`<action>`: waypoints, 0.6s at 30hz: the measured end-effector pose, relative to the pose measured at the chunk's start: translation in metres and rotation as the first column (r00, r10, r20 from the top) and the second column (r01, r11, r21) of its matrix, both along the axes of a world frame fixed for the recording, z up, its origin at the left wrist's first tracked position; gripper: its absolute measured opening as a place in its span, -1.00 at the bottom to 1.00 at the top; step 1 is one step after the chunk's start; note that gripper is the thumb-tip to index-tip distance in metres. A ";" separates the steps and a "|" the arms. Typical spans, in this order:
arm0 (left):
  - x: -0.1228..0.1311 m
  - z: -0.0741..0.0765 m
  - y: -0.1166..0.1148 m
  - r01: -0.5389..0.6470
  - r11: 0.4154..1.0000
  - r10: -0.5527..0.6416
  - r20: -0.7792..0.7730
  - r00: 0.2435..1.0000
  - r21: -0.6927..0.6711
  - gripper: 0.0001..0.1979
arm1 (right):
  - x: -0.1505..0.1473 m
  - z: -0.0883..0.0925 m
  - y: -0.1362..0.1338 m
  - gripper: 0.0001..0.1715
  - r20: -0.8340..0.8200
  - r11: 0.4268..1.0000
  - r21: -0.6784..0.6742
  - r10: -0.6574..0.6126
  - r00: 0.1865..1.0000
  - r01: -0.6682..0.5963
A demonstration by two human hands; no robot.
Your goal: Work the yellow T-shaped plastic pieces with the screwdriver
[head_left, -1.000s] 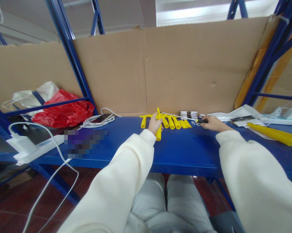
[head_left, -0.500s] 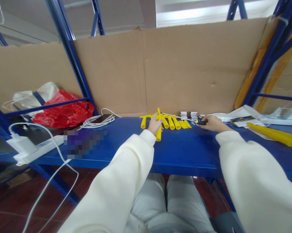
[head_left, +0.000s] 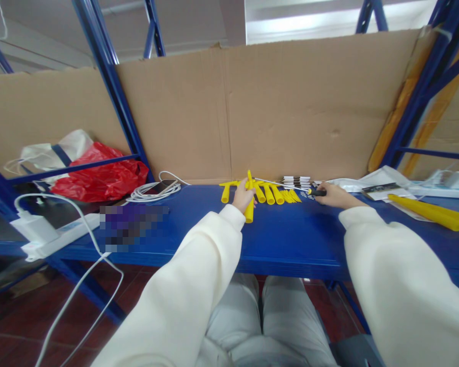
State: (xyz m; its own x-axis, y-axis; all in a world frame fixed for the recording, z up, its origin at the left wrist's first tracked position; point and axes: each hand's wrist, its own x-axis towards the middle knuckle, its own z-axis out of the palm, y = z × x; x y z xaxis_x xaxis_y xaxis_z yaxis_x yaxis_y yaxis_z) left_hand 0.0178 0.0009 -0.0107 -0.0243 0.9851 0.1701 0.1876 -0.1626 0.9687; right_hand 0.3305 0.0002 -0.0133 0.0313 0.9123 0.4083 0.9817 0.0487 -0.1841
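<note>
Brown cardboard (head_left: pixel 229 112) backs a blue shelf (head_left: pixel 290 237), where the left hand (head_left: pixel 243 197) grips a yellow tube piece (head_left: pixel 248 214). Right of that piece lie more yellow tubes (head_left: pixel 270 197); farther right of it, the right hand (head_left: pixel 333 195) holds a screwdriver (head_left: pixel 320 193) by its handle, shaft pointing toward the piece. Contact between them is unclear.

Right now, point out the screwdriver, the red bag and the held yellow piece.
Screwdriver (head_left: pixel 319 193), head view: on its handle.
Red bag (head_left: pixel 107 178), head view: on its crumpled side.
Held yellow piece (head_left: pixel 248 213), head view: near its lower end.
</note>
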 end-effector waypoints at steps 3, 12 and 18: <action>0.000 0.000 0.000 0.009 1.000 -0.009 -0.006 1.000 -0.006 -0.25 | -0.001 0.002 -0.002 -0.80 0.000 1.000 -0.009 0.002 1.000 -0.002; 0.001 0.002 -0.002 0.007 1.000 -0.008 -0.035 0.999 -0.020 -0.26 | -0.003 0.005 -0.005 -0.76 0.097 0.996 0.016 -0.085 0.992 0.084; 0.000 0.000 -0.001 0.030 1.000 -0.031 -0.034 0.999 -0.008 -0.23 | -0.001 0.004 -0.004 -0.82 0.100 0.998 0.020 -0.065 0.993 0.064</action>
State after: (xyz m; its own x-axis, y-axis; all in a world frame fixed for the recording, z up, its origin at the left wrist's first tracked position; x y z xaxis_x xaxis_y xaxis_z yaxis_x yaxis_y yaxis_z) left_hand 0.0180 -0.0001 -0.0105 0.0114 0.9866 0.1628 0.2157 -0.1614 0.9630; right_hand 0.3293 -0.0037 -0.0092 0.0480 0.9028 0.4273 0.9964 -0.0131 -0.0841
